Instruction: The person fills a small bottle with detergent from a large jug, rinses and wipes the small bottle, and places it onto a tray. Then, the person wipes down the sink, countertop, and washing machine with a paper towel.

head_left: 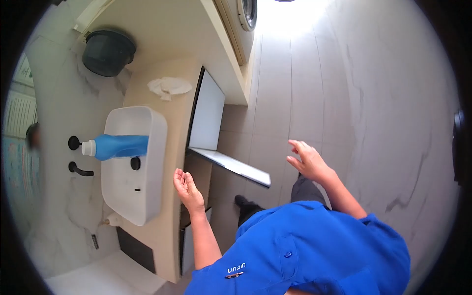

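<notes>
Counter (169, 120) runs along person's left, wall (61, 196) on its far left. Basin (158, 196) on counter. Bottle (120, 147) in basin, cap end toward wall; upright or lying, can't tell. Drain (135, 163) in basin, just nearer than bottle. Tap handle (73, 143) and spout (79, 169) on wall, left of basin; handle farther ahead. Cloth (169, 87) on counter, ahead of basin. Tub (108, 53) beyond cloth, near wall. Cabinet door (236, 167) juts right from counter front, over floor (273, 113). Washing machine (247, 14) farthest ahead.
</notes>
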Action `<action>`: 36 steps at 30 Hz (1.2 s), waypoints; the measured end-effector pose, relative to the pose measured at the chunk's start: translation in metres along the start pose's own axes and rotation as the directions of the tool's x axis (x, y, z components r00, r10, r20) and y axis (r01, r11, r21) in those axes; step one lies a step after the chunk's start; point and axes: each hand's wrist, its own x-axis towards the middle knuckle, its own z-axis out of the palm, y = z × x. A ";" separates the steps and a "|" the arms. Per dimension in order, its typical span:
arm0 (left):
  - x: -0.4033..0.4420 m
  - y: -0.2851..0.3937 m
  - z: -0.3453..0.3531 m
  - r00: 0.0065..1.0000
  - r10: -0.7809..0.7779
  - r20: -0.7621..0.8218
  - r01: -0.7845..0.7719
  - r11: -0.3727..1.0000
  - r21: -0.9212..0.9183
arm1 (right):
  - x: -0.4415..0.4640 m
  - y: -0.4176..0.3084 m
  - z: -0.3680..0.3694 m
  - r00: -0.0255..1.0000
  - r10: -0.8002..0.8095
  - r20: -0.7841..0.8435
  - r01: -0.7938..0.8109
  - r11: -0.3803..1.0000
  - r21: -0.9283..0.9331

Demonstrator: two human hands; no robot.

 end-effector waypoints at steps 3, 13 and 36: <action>-0.015 0.006 0.073 0.999 -0.040 0.023 0.040 0.999 -0.001 | -0.028 0.075 -0.059 0.985 0.163 -0.048 -0.166 0.985 -0.048; 0.060 0.114 0.205 0.974 0.224 -0.006 -0.225 0.974 -0.028 | 0.037 0.156 -0.183 0.946 0.322 -0.020 -0.323 0.946 -0.022; 0.585 0.544 0.265 0.796 0.605 -0.019 -0.574 0.764 0.296 | 0.580 0.011 -0.385 0.828 -0.394 -0.400 0.490 0.855 0.172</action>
